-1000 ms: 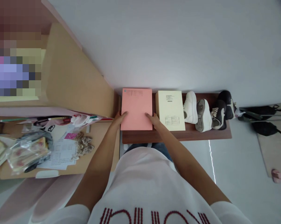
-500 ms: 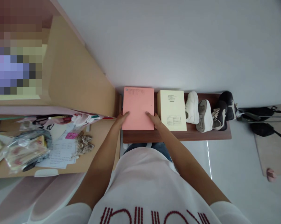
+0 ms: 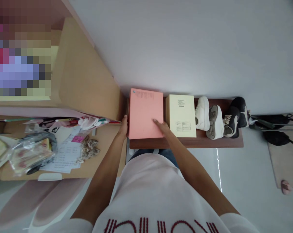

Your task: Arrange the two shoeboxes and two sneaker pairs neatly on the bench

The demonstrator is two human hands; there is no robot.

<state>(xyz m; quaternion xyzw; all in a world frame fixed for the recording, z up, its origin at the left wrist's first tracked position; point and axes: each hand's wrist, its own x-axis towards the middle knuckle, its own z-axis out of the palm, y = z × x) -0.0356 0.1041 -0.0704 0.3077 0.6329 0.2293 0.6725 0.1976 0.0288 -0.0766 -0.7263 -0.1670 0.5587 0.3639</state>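
Observation:
A pink box [image 3: 145,113] with small print along its far edge sits between my two hands at the left end of a brown wooden shelf. My right hand [image 3: 164,127] grips its right side, thumb lying on the top and fingers down the side, mostly hidden. Against the left side presses my left hand [image 3: 123,127], its thumb pointing up beside the edge and its other fingers out of sight. The box looks slightly turned and tilted. Just right of it stands a cream box [image 3: 181,113] with printed labels.
White shoes [image 3: 202,113] and black shoes [image 3: 231,121] line the wooden shelf [image 3: 209,143] along the wall. To the left, a tan desk [image 3: 105,155] carries papers, plastic bags and a patterned scrunchie. Black bags [image 3: 275,137] and a pink slipper [image 3: 286,187] are at the far right.
The pink box has turned slightly and appears a little larger, its near edge closer to me. My left thumb has come off the top to the box's left side. My right hand keeps its grip.

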